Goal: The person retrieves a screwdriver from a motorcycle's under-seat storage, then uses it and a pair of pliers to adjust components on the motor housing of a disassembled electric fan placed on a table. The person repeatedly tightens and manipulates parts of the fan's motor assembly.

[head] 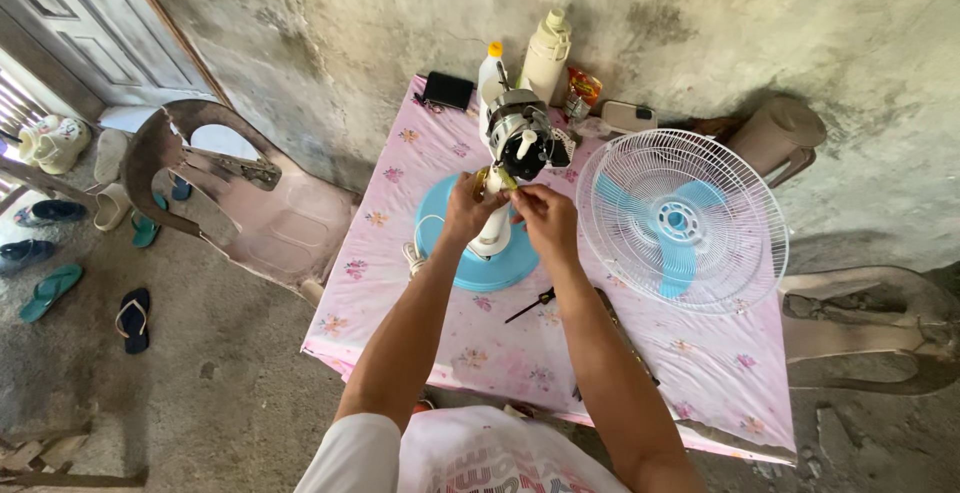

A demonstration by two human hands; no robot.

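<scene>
Between left hand (pixel 467 205) and right hand (pixel 545 219), fan motor (pixel 522 140) just above.

The fan stand (pixel 487 243) sits at table (pixel 700 383) centre, motor head (pixel 520 138) at its 12 o'clock. The fan guard (pixel 683 220) lies at 3 o'clock. Two bottles (pixel 545 53) stand at 12 o'clock by the wall. A screwdriver (pixel 530 305) lies at 5 o'clock. A chair (pixel 240 203) stands at 9 o'clock, off the table.

You face a stained grey concrete wall (pixel 700 13) across the top of the frame, a pale panelled door (pixel 90 33) upper left, and sandals scattered on the rough concrete floor (pixel 220 383) at left.
</scene>
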